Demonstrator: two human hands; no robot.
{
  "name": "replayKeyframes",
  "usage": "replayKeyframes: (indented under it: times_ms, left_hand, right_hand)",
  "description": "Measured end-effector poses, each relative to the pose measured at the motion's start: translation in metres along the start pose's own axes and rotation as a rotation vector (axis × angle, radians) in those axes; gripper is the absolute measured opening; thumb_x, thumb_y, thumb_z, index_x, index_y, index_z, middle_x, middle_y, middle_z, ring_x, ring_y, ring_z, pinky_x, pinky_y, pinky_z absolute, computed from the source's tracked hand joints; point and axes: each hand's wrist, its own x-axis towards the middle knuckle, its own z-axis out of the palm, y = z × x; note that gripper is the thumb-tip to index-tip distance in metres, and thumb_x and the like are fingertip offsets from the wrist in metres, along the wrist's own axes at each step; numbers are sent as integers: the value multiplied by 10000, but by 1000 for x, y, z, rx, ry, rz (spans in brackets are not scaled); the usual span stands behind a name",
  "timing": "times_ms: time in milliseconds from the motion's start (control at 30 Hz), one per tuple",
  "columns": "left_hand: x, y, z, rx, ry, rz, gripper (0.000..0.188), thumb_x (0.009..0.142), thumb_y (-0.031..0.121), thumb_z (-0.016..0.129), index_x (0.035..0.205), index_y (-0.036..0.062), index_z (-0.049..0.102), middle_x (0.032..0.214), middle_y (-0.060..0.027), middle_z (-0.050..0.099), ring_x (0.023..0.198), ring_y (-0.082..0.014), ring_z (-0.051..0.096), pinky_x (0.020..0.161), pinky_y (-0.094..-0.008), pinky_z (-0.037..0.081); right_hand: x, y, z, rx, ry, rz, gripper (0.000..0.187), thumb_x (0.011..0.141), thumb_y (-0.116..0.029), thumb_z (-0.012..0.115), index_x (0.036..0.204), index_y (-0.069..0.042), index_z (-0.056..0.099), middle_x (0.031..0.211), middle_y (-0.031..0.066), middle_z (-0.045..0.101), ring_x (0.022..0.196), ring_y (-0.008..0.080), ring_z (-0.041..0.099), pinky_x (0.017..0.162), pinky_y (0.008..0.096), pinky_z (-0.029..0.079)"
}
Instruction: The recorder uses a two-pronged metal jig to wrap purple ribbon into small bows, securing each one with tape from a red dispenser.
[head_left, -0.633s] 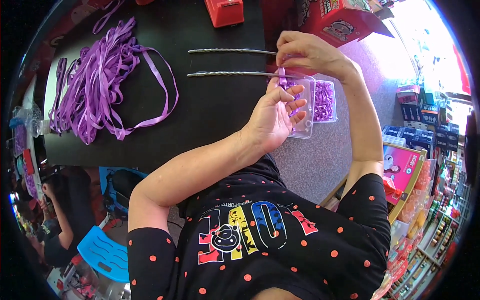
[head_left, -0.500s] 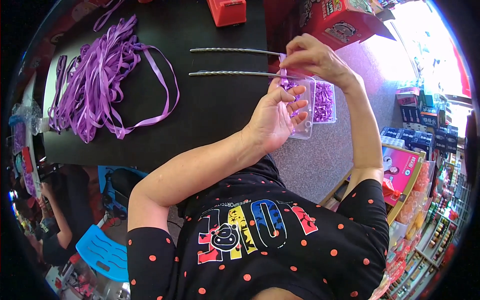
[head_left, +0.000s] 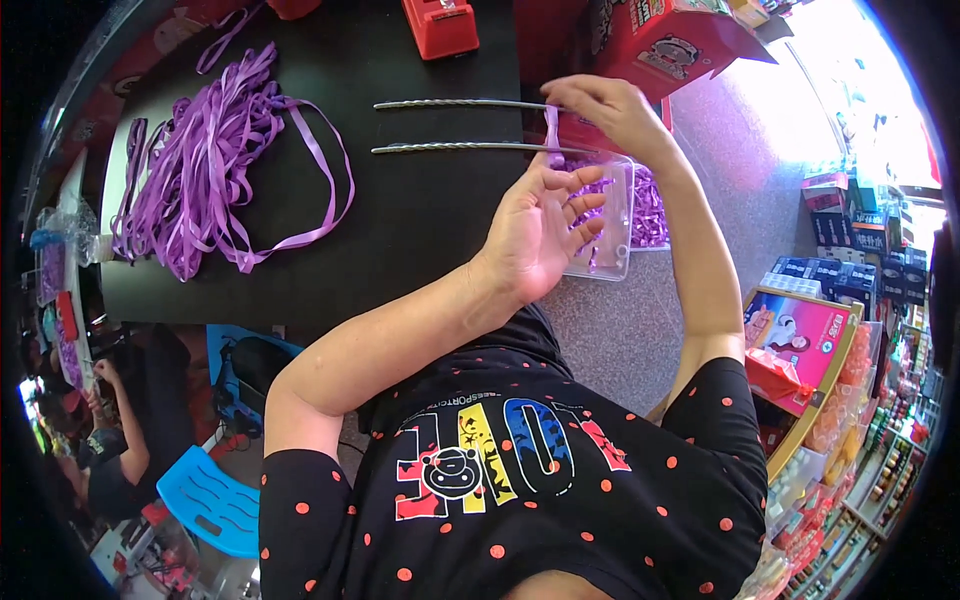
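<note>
Two twisted metal rods, the upper rod [head_left: 450, 102] and the lower rod [head_left: 450, 147], lie side by side, their right ends at the table's edge. A short band of purple ribbon [head_left: 552, 130] spans them near those ends. My left hand [head_left: 530, 235] is palm up below the lower rod, thumb and forefinger closed on the ribbon's lower part, the other fingers loosely curled. My right hand [head_left: 610, 110] reaches in from the right, fingertips pinched at the upper rod where the ribbon passes; the exact grip is partly hidden.
A heap of purple ribbon [head_left: 205, 170] lies on the black table [head_left: 400, 230]. Beyond the rods stands a red tape dispenser [head_left: 445, 30]. Clear plastic boxes [head_left: 618, 235] with purple ribbon pieces are below my hands. A red carton [head_left: 660, 45] stands far right, a blue stool [head_left: 208, 500] near left.
My right hand has moved left and up to the upper rod, uncovering the ribbon between the rods. My left hand stays by the lower rod. The whole view has shifted slightly.
</note>
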Motion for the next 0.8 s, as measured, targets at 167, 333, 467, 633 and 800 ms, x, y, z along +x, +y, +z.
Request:
replayKeyframes:
  times_ms: [167, 333, 467, 633, 800]
  left_hand:
    - [0, 0, 7, -40, 47, 2, 350, 850, 288, 495, 1122, 72, 445, 1127, -92, 534, 1013, -236, 502, 907, -400, 391]
    - [10, -9, 4, -137, 1, -8, 312, 846, 342, 508, 1036, 96, 522, 1016, -57, 569, 922, -212, 526, 857, -377, 397]
    - [20, -42, -1, -41, -1, -105, 258, 848, 332, 524, 996, 128, 578, 933, -29, 590, 889, -172, 535, 810, -343, 415]
    - [-40, -25, 14, 190, -91, -174, 341, 867, 229, 525, 1158, 57, 562, 963, -40, 607, 886, -158, 558, 799, -344, 441]
    - [-116, 74, -3, 1522, -204, 613, 316, 838, 71, 542, 1147, 14, 574, 1008, -93, 618, 980, -228, 583, 894, -376, 440]
  right_hand:
    - [16, 13, 6, 424, -477, 406, 231, 855, -209, 658, 932, 9, 659, 770, 13, 635, 687, 68, 569, 633, 209, 460]
    - [22, 30, -9, 344, -571, 527, 182, 847, -219, 653, 829, -38, 650, 667, -12, 581, 584, 51, 531, 519, 188, 407]
    - [-6, 52, -45, 276, -540, 486, 169, 850, -229, 615, 787, -72, 627, 652, -17, 567, 554, 52, 505, 485, 192, 367]
    - [-75, 95, -36, -76, -246, 555, 457, 921, -419, 521, 1029, 7, 644, 913, 116, 677, 842, 183, 631, 737, 278, 451]
    - [-129, 90, 2, 388, 21, 809, 494, 937, -381, 509, 1211, 28, 544, 1156, 150, 608, 986, 227, 617, 815, 313, 465]
